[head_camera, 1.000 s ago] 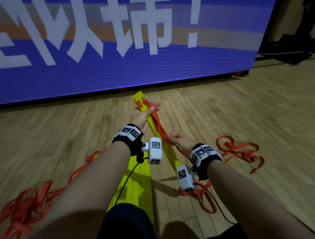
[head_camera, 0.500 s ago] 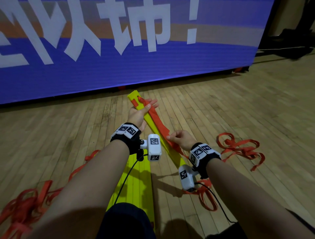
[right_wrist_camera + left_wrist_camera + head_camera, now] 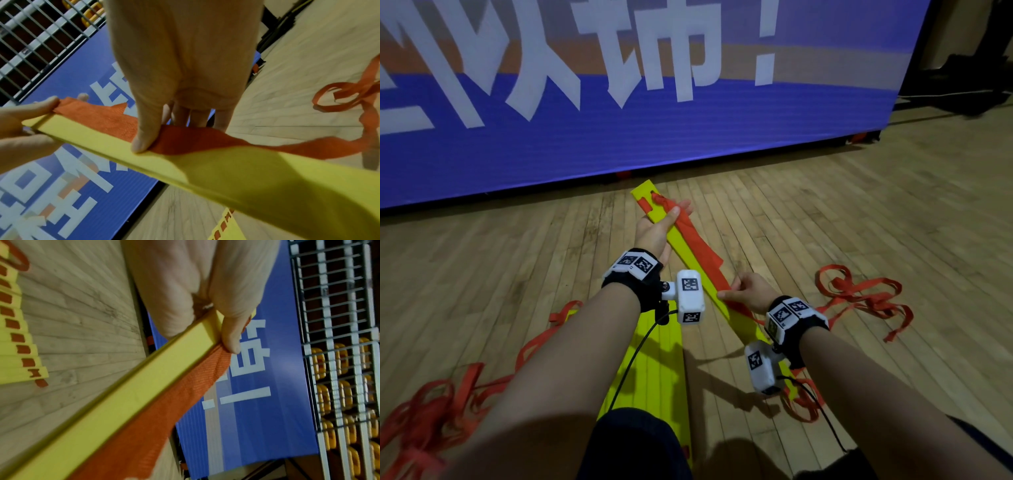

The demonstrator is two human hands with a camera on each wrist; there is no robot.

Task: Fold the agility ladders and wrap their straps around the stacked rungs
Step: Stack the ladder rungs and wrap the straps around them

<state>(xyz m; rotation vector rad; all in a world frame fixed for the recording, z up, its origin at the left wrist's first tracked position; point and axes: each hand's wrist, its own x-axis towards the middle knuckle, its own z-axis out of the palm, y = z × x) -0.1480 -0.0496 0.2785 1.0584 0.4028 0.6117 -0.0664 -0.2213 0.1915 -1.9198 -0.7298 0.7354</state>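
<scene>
A yellow ladder rung (image 3: pixel 690 260) is held off the floor, slanting from far left to near right. An orange strap (image 3: pixel 697 245) lies along its top. My left hand (image 3: pixel 657 228) grips the rung's far end, thumb pressing strap to rung (image 3: pixel 144 391). My right hand (image 3: pixel 748 291) pinches the strap (image 3: pixel 185 139) against the rung (image 3: pixel 236 175) near its middle, thumb on top. On the floor under my left forearm lies a row of yellow rungs (image 3: pixel 657 373) side by side, also seen in the left wrist view as rungs (image 3: pixel 14 344).
Loose orange strap loops lie on the wooden floor at right (image 3: pixel 859 298) and at left (image 3: pixel 428 411). A large blue banner (image 3: pixel 619 113) with white characters stands close ahead. Railings and yellow seats (image 3: pixel 339 386) show behind it.
The rung has shifted slightly away and leftward with both hands. My right hand has slid along the strap toward the rung's middle, smoothing it flat.
</scene>
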